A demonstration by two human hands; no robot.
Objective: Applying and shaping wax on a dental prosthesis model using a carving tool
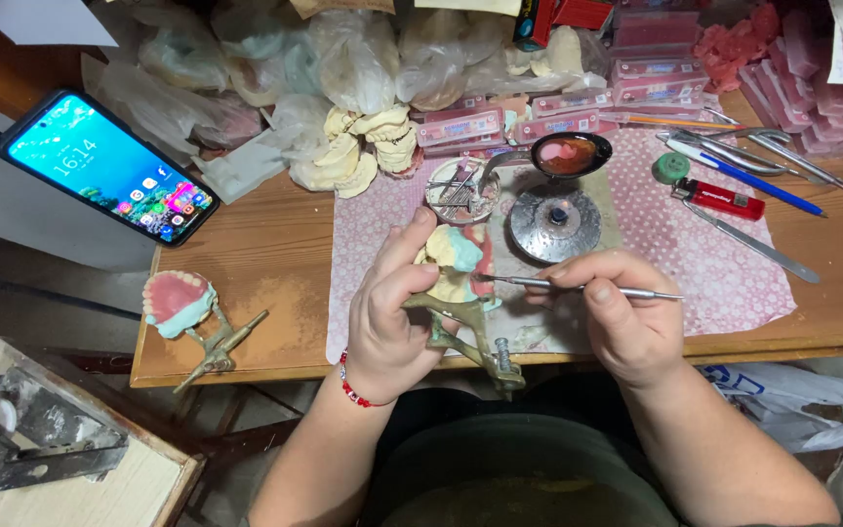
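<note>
My left hand (389, 312) grips a plaster dental model (455, 262) mounted on a brass hinge frame (470, 342), held above the table's front edge. My right hand (622, 312) pinches a thin metal carving tool (578, 286); its tip touches the pink wax side of the model. A red bead bracelet (351, 387) circles my left wrist.
A second denture model on a frame (185, 310) lies at the left. A lit phone (107, 166) leans at the far left. A spirit burner (554, 222), a spoon of pink wax (568, 154), a red lighter (719, 199), metal tools (753, 151), pink wax sheets and bagged casts crowd the back.
</note>
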